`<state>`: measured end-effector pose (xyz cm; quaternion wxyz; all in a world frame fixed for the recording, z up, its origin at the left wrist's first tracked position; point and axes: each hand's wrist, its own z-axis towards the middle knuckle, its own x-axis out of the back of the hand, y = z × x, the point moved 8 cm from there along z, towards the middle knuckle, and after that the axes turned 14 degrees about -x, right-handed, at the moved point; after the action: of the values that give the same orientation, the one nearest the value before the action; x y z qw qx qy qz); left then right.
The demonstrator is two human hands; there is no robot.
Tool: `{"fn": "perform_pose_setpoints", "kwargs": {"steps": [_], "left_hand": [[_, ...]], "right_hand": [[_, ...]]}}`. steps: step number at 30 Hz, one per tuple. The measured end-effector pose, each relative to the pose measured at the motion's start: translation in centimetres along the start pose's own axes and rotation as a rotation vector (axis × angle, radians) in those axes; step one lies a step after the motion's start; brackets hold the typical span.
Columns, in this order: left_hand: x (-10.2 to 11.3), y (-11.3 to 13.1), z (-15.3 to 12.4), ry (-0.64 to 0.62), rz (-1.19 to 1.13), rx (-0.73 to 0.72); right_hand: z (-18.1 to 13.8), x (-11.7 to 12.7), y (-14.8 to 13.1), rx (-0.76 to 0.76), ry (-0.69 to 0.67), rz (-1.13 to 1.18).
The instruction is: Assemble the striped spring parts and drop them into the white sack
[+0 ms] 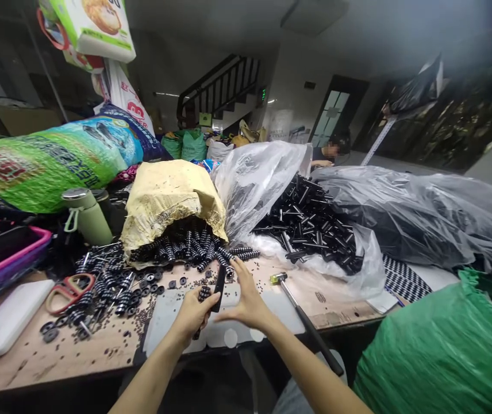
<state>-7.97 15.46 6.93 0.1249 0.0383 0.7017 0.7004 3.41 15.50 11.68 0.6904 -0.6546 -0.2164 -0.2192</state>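
Observation:
My left hand [194, 313] is closed around a black ribbed spring-like part [203, 293] above the workbench [34, 356]. My right hand [248, 299] holds a black tube [219, 286] upright between thumb and fingers, right beside the left hand; its other fingers are stretched toward the pile. Just beyond the hands lies a heap of black ribbed parts [185, 244] spilling from a yellow sack [170, 195]. A clear plastic bag [254, 178] behind it holds many black tubes [310, 221].
A hammer [304, 319] lies to the right of my right hand. Red-handled scissors [69, 287], loose washers, a green bottle [88, 215], a pink-rimmed tray [8, 256] and a white board [7, 319] sit left. A green sack [439, 351] stands right. A person sits far behind.

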Motion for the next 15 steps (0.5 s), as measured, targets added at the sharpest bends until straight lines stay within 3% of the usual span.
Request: {"fn": "perform_pose_setpoints", "kwargs": {"steps": [2,4,9,15], "left_hand": [[0.2,0.3,-0.1,-0.008,-0.006,-0.011],[0.4,0.7,-0.3,-0.011,-0.065,-0.015],[0.9,1.9,-0.4,0.025,-0.273,-0.012],[0.0,2.5,-0.4,0.001,-0.229,0.024]], "right_hand": [[-0.6,-0.5,-1.4,0.140,0.023,-0.201],[-0.9,-0.9,-1.4,0.160,0.042,-0.264],[-1.9,-1.2,-0.8,0.099,-0.020,-0.161],[-4.3,-0.4,-4.2,0.318,-0.016,-0.065]]}}
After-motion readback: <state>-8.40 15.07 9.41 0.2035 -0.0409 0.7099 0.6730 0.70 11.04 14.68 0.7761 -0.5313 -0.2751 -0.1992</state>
